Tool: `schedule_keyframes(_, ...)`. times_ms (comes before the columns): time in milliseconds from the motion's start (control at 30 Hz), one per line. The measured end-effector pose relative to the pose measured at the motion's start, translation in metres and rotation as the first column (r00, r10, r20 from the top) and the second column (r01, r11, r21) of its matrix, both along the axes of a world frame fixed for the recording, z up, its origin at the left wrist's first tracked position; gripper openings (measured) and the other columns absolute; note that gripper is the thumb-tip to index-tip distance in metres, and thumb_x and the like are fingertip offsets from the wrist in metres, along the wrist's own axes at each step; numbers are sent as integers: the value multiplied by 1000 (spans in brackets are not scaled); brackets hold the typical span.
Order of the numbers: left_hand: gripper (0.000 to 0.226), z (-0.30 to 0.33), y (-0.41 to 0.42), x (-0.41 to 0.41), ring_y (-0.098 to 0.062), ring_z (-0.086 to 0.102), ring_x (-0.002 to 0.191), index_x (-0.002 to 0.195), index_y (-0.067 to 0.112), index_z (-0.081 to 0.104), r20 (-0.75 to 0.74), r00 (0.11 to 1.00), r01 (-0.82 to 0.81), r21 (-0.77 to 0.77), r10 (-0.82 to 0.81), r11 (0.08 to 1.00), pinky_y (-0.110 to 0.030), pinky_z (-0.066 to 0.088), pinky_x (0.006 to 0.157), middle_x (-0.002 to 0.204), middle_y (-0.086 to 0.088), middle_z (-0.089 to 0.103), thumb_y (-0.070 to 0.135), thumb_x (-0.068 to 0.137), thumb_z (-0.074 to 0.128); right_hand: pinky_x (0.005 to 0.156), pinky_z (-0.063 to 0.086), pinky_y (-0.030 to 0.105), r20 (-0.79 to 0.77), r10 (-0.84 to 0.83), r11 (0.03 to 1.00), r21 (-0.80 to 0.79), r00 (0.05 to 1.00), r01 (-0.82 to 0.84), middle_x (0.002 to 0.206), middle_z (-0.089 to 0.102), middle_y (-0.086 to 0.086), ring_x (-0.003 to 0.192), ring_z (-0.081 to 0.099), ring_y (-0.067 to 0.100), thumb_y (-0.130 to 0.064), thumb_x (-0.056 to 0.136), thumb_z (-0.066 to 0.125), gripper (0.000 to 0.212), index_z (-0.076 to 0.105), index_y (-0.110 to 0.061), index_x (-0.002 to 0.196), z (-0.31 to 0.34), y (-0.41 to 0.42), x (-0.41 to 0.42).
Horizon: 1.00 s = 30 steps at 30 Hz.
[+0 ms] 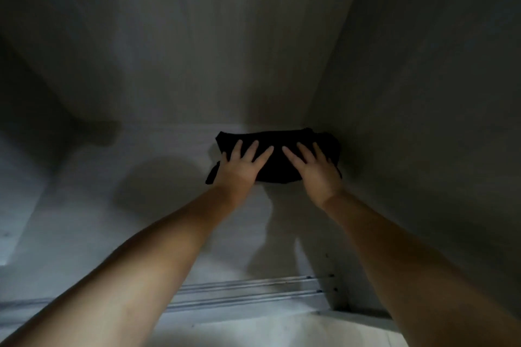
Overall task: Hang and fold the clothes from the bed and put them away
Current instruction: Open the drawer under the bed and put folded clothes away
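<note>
Two bare forearms and two bare hands

No sleeve reaches either forearm; the left hand and right hand wear no glove, and both wrists are uncovered. The dim, soft view hides finer detail.

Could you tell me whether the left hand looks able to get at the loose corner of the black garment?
Probably yes: the left hand already rests on the garment, with nothing between it and the corner.

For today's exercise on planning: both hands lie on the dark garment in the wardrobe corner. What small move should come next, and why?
Probably lift both hands off: the left hand and right hand lie flat on the garment, which already sits folded against the right wall.
</note>
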<state>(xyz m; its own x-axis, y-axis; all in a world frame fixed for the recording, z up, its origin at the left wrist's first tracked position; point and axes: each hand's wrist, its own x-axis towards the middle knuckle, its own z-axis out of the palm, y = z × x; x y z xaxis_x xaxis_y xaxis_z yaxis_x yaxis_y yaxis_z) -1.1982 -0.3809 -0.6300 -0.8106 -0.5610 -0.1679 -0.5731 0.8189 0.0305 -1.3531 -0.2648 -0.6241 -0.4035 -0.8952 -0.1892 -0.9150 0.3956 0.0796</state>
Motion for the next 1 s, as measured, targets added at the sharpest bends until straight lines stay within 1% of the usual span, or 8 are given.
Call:
schedule_keyframes(100, 88, -68, 13, -11, -37, -3, 146, 149, 38, -13, 14, 999, 32, 25, -32, 999, -57, 19, 113, 161, 0, -6, 10, 93, 48, 112, 20, 58, 18, -36, 999, 41, 999, 35, 162, -4, 2, 146, -4, 40, -9, 99, 35, 73, -5, -43, 150, -66, 13, -8)
schedule_keyframes(300, 99, -179, 73, -5, -39, -27, 140, 142, 46, -25, 166, 985, 7, 250, -50, 968, -68, 9, 109, 154, 5, -32, -1, 90, 45, 111, 5, 66, 204, -194, 954, 268, 959, 136, 155, -32, -5, 141, -26, 41, -3, 97, 38, 87, -16, -55, 141, -169, 72, 6)
schedule_keyframes(400, 108, -199, 85, 3, -37, -34, 137, 134, 47, -36, 155, 988, -19, 242, -20, 970, -70, 4, 107, 142, 7, -48, -3, 87, 48, 110, -2, 66, 241, -195, 957, 260, 951, 130, 151, -38, -7, 138, -32, 40, 6, 92, 40, 99, -20, -57, 138, -183, 79, 10)
schedule_keyframes(533, 109, -186, 74, -3, -37, -36, 136, 138, 45, -32, 263, 960, 17, 295, -99, 955, -70, 6, 108, 140, 7, -51, -3, 85, 50, 111, 0, 66, 248, -211, 932, 343, 945, 119, 151, -39, -7, 139, -31, 39, -4, 93, 43, 93, -18, -56, 141, -175, 74, 9)
schedule_keyframes(633, 99, -159, 63, -7, -33, -30, 140, 145, 43, -21, 351, 922, -4, 427, -162, 904, -68, 8, 109, 149, 6, -41, 10, 89, 54, 113, 6, 63, 243, -200, 895, 439, 949, 76, 152, -37, -4, 142, -23, 38, -8, 94, 49, 95, -20, -52, 142, -155, 71, 5)
schedule_keyframes(767, 76, -96, 51, -11, -29, 5, 146, 152, 31, -4, 264, 958, -5, 404, -111, 915, -56, 23, 111, 161, -5, -1, 29, 95, 46, 112, 28, 51, 242, -162, 910, 411, 957, 50, 161, -10, 3, 146, 11, 33, -28, 98, 46, 77, -9, -40, 150, -98, 68, 9)
schedule_keyframes(867, 68, -21, 53, -6, -32, 35, 132, 153, 24, 9, 132, 990, -1, 332, -45, 943, -44, 40, 98, 149, -11, 32, 26, 94, 44, 97, 43, 39, 204, -111, 948, 315, 973, 42, 156, 19, 10, 130, 39, 33, -27, 99, 42, 66, 6, -27, 154, -26, 65, 19)
schedule_keyframes(1000, 59, 91, 56, -1, -31, 45, 123, 149, 20, 23, 74, 997, -6, 260, -14, 966, -40, 43, 93, 136, -12, 45, 25, 94, 45, 84, 45, 35, 181, -115, 960, 274, 977, 62, 133, 49, 13, 113, 55, 32, -26, 99, 39, 46, 34, -17, 144, 87, 52, 31)
